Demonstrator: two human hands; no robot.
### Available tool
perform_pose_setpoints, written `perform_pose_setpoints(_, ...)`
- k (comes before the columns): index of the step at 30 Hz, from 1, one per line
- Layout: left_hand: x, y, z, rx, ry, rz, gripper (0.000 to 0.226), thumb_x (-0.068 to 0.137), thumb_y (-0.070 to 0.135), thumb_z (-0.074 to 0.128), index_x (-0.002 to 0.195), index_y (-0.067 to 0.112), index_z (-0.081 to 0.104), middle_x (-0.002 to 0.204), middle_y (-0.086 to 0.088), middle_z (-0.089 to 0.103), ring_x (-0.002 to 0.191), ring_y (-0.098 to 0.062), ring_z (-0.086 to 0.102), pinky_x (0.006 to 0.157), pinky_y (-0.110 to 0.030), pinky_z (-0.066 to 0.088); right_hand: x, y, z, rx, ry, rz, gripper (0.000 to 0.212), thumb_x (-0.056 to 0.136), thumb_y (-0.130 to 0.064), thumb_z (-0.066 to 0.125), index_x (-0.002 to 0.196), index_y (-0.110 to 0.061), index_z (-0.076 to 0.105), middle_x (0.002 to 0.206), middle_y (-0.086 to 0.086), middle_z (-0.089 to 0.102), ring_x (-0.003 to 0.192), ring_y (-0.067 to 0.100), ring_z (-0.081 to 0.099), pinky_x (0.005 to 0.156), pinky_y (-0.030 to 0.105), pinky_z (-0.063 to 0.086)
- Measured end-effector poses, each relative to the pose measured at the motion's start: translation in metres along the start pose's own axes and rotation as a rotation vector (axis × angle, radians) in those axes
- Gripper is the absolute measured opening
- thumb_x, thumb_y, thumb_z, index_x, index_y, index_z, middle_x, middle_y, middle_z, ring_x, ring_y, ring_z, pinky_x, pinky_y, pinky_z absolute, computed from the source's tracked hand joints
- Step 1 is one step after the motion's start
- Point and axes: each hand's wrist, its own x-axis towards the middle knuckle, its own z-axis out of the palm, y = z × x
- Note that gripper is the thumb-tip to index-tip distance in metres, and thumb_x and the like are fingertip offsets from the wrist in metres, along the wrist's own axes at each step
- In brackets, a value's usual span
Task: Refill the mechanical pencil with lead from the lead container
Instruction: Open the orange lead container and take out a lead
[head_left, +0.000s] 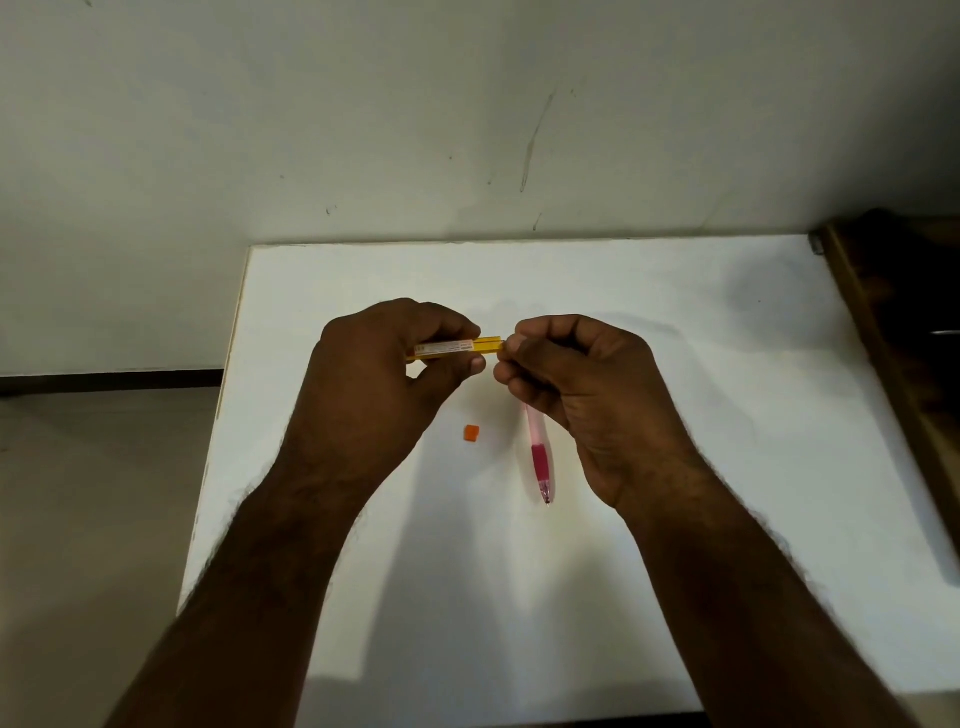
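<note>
Yellow lead container (457, 349) pinched level in left hand (384, 374), right hand (576, 384) fingertips pressed at its 3 o'clock mouth, pink mechanical pencil (540, 457) tucked under palm pointing 6 o'clock; risks snapping lead if tugged crookedly.

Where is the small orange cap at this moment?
In the head view, the small orange cap lies on the white table, below the left hand and left of the pink mechanical pencil.
</note>
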Motion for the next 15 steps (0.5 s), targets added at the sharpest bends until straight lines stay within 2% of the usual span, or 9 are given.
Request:
perform_pose_setpoints(5,0.0001,0.0005,0.0002,-0.005,-0.005,0.002,0.017,0.084,0.033,0.078,0.100,0.027,0.078,0.092,0.012,0.075,0.080,-0.004,0.062,0.072,-0.007,0.039,0.0011,0.0009,0.0000,-0.041,0.017,-0.055,0.007,0.090,-0.005,0.074,0.097,-0.005,0.074,0.078,0.008,0.079,0.074,0.023,0.078,0.069,0.025,0.061)
perform_pose_setpoints(9,0.0000,0.0000,0.0000,-0.010,-0.007,-0.005,0.016,0.084,0.033,0.079,0.100,0.028,0.078,0.093,0.013,0.074,0.082,-0.004,0.062,0.069,-0.004,0.037,0.0008,0.0013,-0.0002,-0.050,0.022,-0.064,0.007,0.092,-0.010,0.073,0.097,-0.006,0.075,0.082,0.009,0.079,0.078,0.024,0.079,0.072,0.026,0.061)
perform_pose_setpoints(13,-0.0005,0.0016,-0.0003,-0.011,-0.012,0.010,0.015,0.084,0.032,0.079,0.099,0.028,0.078,0.092,0.011,0.075,0.083,-0.006,0.064,0.072,-0.010,0.041,0.0006,0.0010,0.0005,-0.013,0.015,-0.050,0.009,0.091,-0.006,0.074,0.099,-0.004,0.074,0.083,0.010,0.078,0.076,0.024,0.078,0.070,0.025,0.060)
perform_pose_setpoints(15,-0.0008,0.0023,-0.0002,-0.014,-0.014,0.013,0.015,0.084,0.031,0.079,0.099,0.027,0.078,0.092,0.011,0.075,0.083,-0.006,0.064,0.070,-0.008,0.039,0.0005,0.0012,0.0010,-0.016,0.020,-0.054,0.009,0.090,-0.004,0.074,0.099,-0.004,0.073,0.082,0.010,0.078,0.075,0.024,0.078,0.069,0.025,0.060)
